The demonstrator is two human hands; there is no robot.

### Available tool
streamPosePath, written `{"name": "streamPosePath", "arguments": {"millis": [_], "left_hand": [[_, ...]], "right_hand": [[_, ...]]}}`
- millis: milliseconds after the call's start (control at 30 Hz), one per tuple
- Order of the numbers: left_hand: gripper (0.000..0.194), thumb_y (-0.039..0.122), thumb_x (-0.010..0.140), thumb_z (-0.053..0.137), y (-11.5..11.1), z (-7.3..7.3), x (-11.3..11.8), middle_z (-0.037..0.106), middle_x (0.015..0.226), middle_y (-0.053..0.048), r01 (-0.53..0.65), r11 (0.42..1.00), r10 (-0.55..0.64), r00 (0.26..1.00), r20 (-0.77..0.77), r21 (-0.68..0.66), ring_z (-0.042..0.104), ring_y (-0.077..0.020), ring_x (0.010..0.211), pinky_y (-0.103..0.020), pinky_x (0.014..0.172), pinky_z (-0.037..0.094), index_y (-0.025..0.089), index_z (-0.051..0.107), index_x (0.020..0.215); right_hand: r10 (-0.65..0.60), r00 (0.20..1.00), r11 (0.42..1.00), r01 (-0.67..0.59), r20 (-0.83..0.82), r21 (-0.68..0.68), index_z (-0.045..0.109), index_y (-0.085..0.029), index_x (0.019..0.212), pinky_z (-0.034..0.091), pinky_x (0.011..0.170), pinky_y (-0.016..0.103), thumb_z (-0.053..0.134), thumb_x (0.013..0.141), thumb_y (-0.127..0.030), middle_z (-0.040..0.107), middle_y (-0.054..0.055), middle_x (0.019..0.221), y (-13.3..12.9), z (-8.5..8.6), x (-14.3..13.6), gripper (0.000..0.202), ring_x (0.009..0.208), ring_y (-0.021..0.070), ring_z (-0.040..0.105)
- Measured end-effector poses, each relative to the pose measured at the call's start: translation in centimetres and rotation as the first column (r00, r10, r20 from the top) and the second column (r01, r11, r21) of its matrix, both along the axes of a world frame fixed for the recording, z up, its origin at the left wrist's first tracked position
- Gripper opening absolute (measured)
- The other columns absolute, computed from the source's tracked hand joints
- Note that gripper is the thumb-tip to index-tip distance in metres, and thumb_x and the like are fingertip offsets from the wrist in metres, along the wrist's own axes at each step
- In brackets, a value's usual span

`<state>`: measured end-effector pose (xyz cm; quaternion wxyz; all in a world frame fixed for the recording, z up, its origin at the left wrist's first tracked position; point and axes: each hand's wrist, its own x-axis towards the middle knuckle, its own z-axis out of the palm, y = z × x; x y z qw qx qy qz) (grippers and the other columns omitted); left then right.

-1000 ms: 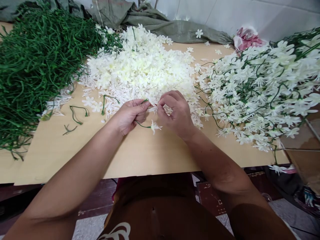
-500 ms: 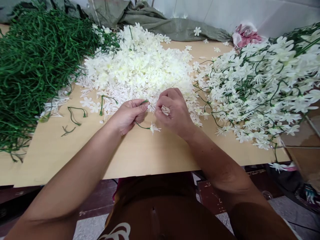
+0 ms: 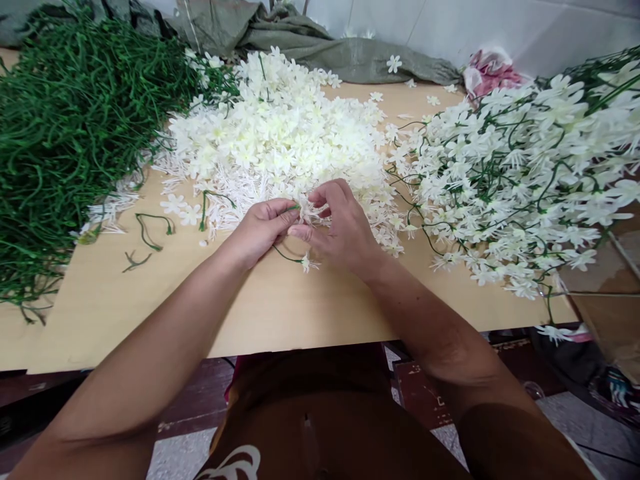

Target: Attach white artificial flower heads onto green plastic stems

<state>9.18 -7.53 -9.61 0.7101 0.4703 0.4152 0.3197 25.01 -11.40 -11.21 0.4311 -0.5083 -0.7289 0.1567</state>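
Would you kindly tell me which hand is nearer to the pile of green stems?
Left: the left hand is right of the pile, the right hand farther right.

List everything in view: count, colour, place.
held flowers: two, white, centre
blossoms: uncountable, white, middle heap
stamens: uncountable, white, heap's front
stems: uncountable, green, left heap
loose stems: several, green, centre left
stemmed flowers: uncountable, white, right heap
table: one, tan, centre
cloth: count unclear, grey, back
bundle: one, pink and white, back right
wall: one, white, behind
clutter: uncountable, dark, lower right
floor: one, grey, below
shirt: one, brown, bottom
left hand: one, bare, centre
right hand: one, bare, centre right
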Motion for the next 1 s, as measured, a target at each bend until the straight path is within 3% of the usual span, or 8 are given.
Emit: {"name": "streamPosePath", "arguments": {"millis": [167,333,667,867,1000], "left_hand": [[0.025,0.026,0.063,0.081,-0.1,0.3,0.3,0.041,0.045,0.007,0.053,0.998,-0.053,0.999,0.009,0.038,0.038,-0.0043,0.045,-0.019,0.044,0.025,0.014,0.059,0.059],[0.022,0.029,0.063,0.079,0.0,0.0,0.0,0.035,0.043,0.008,0.054,0.995,-0.052,0.998,-0.027,0.087,0.037,-0.0063,0.047,-0.02,0.047,0.025,0.015,0.063,0.061],[0.026,0.035,0.069,0.071,0.0,0.0,-0.4,0.03,0.045,0.007,0.107,0.988,-0.099,0.993,-0.069,0.115,0.022,-0.0043,0.043,-0.021,0.044,0.012,0.015,0.057,0.06],[0.035,0.047,0.073,0.068,0.1,-0.1,-0.9,0.024,0.047,0.008,0.179,0.979,-0.181,0.984,0.003,0.096,0.018,-0.0048,0.043,-0.022,0.044,0.01,0.014,0.06,0.067],[0.04,0.05,0.074,0.069,0.1,-0.1,-0.8,0.033,0.05,0.005,0.189,0.977,-0.188,0.982,-0.014,0.095,0.022,-0.004,0.044,-0.021,0.043,0.013,0.014,0.057,0.063]], "right_hand": [[0.078,0.997,0.988,-0.073,0.029,-0.137,0.048,-0.02,0.087,0.042,0.067,0.028,0.054,0.09,-0.05,0.053,0.001,0.08,0.1,-0.3,-0.1,0.031,0.073,0.0131,0.049],[0.093,0.995,0.987,-0.089,0.026,-0.135,0.048,-0.02,0.085,0.038,0.068,0.028,0.045,0.093,-0.032,0.059,0.002,0.08,0.2,-0.2,-0.2,0.015,0.072,0.0132,0.049],[0.124,0.986,0.97,-0.144,-0.108,-0.197,0.048,-0.02,0.068,0.033,0.064,0.027,0.05,0.092,-0.031,0.042,-0.003,0.064,0.4,0.3,0.3,0.027,0.064,0.0106,0.04],[0.121,0.931,0.947,-0.212,-0.344,-0.242,0.045,-0.021,0.067,0.03,0.057,0.027,0.054,0.09,-0.049,0.037,-0.005,0.061,0.7,0.4,0.8,0.037,0.059,0.0096,0.034],[0.128,0.92,0.941,-0.23,-0.371,-0.248,0.049,-0.02,0.068,0.031,0.059,0.027,0.055,0.086,-0.06,0.041,-0.004,0.062,0.8,0.5,0.8,0.044,0.061,0.0099,0.036]]}}
